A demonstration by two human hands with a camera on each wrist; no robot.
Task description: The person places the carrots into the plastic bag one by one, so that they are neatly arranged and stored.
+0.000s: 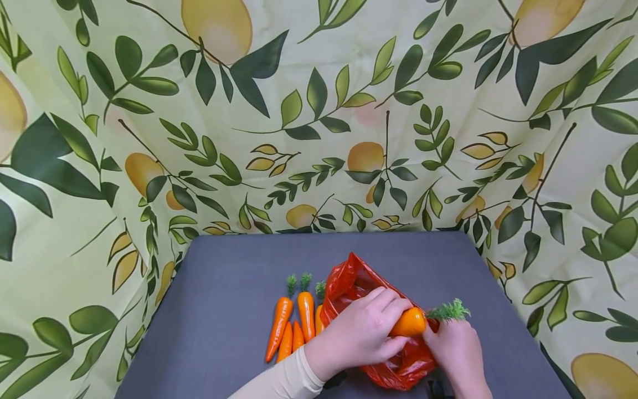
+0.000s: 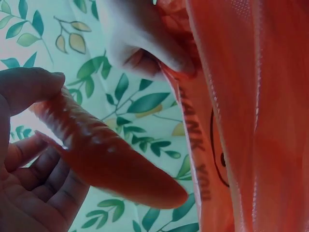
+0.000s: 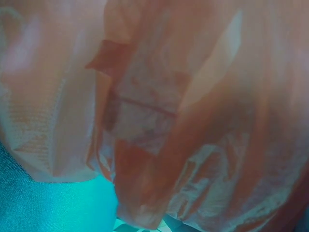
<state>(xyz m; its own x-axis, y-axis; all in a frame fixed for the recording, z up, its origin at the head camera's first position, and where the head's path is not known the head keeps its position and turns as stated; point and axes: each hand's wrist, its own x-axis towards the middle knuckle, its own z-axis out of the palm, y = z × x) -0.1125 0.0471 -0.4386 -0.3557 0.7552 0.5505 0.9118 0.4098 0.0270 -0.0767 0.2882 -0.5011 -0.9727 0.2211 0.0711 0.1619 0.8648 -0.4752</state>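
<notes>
Your left grip (image 1: 366,327) holds an orange carrot (image 1: 411,322) by the mouth of the red plastic bag (image 1: 344,281), lying crosswise, leafy top (image 1: 451,310) toward your right grip (image 1: 456,346) (which pinches the bag's edge).

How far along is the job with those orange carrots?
Done: the shiny red plastic bag is open, its edge gripped by the right hand; its contents are unclear. In hand: a tapered orange carrot with a green top, held by the left hand near the bag's opening. Seemingly left, if packing: loose orange carrots on the grey tabletop.
</notes>
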